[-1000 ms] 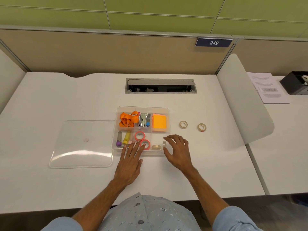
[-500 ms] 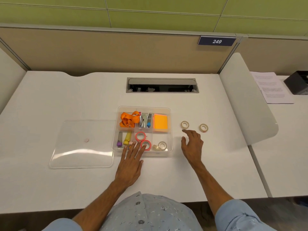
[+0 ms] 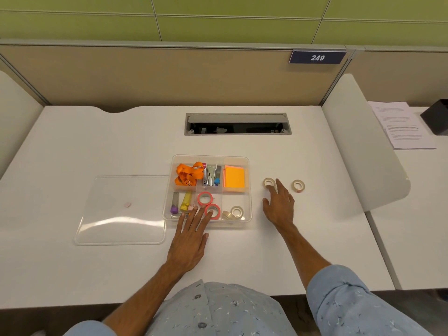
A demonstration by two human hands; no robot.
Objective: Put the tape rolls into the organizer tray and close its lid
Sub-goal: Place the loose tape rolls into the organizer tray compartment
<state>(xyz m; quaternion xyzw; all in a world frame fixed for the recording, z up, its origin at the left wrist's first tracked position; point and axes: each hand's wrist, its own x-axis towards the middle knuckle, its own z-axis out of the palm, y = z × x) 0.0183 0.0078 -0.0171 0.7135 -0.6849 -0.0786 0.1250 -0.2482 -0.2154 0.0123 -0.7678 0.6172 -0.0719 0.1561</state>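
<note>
Just beside the tray's (image 3: 249, 190) right wall, the right hand (image 3: 278, 204) touches a tape roll (image 3: 269, 182).

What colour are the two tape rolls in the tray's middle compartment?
Pink-red rims, seen in the head view: tape rolls in the tray.

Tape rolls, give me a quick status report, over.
Right hand open, fingertips at nearer loose roll; left hand flat on tray edge. Second loose roll on desk. Lid off, left of tray. Nothing blocking.

Office cubicle workstation; tan fabric partition (image 3: 169, 76) bearing navy number plate "249" (image 3: 317, 57); white laminate desk (image 3: 97, 141) with grey recessed cable hatch (image 3: 237, 124); printed paper sheets (image 3: 403, 128) on adjoining desk.
</note>
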